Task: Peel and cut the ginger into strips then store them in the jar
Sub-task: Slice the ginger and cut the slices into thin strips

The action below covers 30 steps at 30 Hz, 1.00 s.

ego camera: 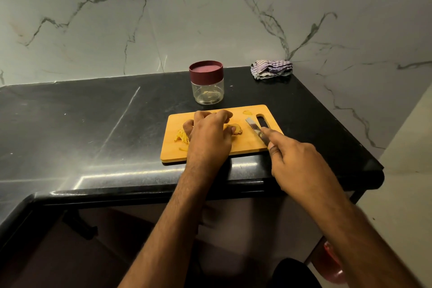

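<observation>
Wooden cutting board [236, 147] at the near edge of the black worktop [93, 124], handle slot at its 2 o'clock corner. Left hand [209, 137] knuckles-up, fingers curled down over a ginger piece [235, 129] mid-board — pinning it, thumb tip against the chunk. Right hand [301, 168] wrapped round the knife [256, 128], index finger laid along the spine, blade raised off the ginger and pointing to 11 o'clock, just right of the piece. Hands apart, each busy with its own thing.

Progress, judged: partway through cutting. Small pile of ginger strips [181, 137] at 9 o'clock of the left hand, so some slicing done. Remaining chunk looks yellow and mostly peeled; cannot tell if any skin left. One thin slice [247, 112] at the board's 1 o'clock edge, uncut.

Jar [207, 85] upright just beyond the board at 12 o'clock, maroon lid on, clear body — a few yellowish bits seem to lie at the bottom, otherwise unfilled. Left to do: finish the strips, open the lid, load the jar.

Striped cloth [271, 69] bunched at the worktop's far right corner, well apart.
</observation>
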Each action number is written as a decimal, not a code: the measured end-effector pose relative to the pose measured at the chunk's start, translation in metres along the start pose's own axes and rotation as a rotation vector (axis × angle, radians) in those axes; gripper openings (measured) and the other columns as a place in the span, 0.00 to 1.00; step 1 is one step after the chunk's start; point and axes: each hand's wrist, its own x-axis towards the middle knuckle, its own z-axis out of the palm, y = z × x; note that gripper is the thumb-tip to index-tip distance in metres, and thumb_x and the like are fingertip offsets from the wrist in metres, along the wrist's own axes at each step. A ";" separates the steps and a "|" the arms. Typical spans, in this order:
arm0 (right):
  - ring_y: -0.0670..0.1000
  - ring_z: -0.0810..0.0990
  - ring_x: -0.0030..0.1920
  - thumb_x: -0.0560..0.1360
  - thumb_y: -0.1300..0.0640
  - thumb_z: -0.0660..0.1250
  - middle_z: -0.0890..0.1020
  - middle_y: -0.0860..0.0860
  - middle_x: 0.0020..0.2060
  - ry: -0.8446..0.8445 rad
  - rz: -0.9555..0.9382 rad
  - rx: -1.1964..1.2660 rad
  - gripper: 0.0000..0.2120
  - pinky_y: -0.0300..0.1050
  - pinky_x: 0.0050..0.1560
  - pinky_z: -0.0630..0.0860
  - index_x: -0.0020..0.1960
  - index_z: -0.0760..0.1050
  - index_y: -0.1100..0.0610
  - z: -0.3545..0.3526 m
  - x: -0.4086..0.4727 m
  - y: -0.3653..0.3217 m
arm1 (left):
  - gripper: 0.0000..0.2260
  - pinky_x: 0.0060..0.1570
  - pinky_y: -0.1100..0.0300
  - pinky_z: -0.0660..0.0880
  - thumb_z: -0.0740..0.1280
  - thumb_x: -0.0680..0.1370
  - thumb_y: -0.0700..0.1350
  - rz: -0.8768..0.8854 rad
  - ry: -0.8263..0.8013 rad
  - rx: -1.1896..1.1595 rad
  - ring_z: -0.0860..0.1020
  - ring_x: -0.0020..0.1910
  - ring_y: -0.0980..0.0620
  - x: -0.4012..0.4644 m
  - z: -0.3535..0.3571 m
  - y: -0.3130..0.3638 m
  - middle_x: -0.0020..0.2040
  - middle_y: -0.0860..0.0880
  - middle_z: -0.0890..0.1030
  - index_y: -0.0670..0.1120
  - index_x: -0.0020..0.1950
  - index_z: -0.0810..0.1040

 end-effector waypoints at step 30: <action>0.41 0.74 0.36 0.81 0.48 0.58 0.75 0.41 0.38 0.054 -0.061 0.106 0.19 0.29 0.31 0.65 0.70 0.67 0.38 0.008 -0.003 -0.005 | 0.13 0.55 0.53 0.56 0.73 0.75 0.59 0.000 0.033 -0.086 0.73 0.60 0.56 0.001 0.003 -0.008 0.52 0.61 0.82 0.58 0.57 0.81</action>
